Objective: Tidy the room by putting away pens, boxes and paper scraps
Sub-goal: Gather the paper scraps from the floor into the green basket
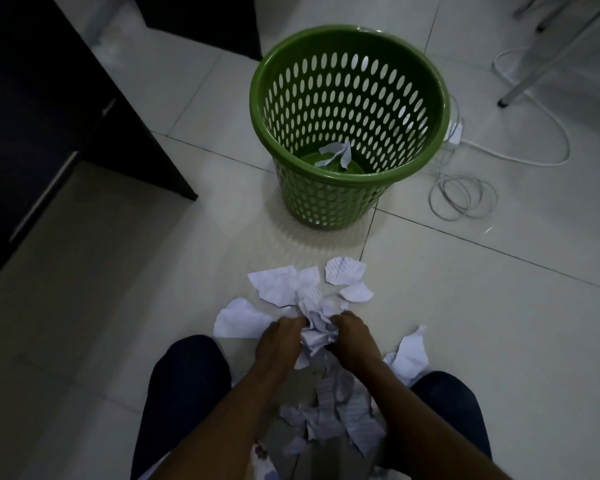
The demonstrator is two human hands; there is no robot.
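Green plastic bin (350, 178) w/ oval holes all round stands upright on the pale floor tiles (118, 289), a little ahead of the person crouching. One torn piece (335, 154) of lined paper lies at the bottom of it.

Person's down low, left knee (187, 375) and right knee (444, 400) in dark trousers, spread either side of the mess. Both hands meet in the middle. L hand (281, 341) and R hand (352, 336) each have fingers curled into the same crumpled wad of paper (317, 336), gripping it from opposite sides w/ the wad btwn them. Can't tell if it's off the floor.

Loose scraps (281, 284) lie on the tiles just beyond the hands, btwn them and the bin, well short of it. A bigger white bit (238, 318) sits just left of the L hand; another bit (409, 355) is beside the right knee. A heap of lined scraps (343, 417) lies btwn the knees, under the forearms.

Dark cabinet (49, 98) runs along the left side. Thin white cable coil (463, 194) lies on the floor right of the bin, and a thicker white cord (534, 133) loops past a metal leg (541, 64) top right. Room's dim.
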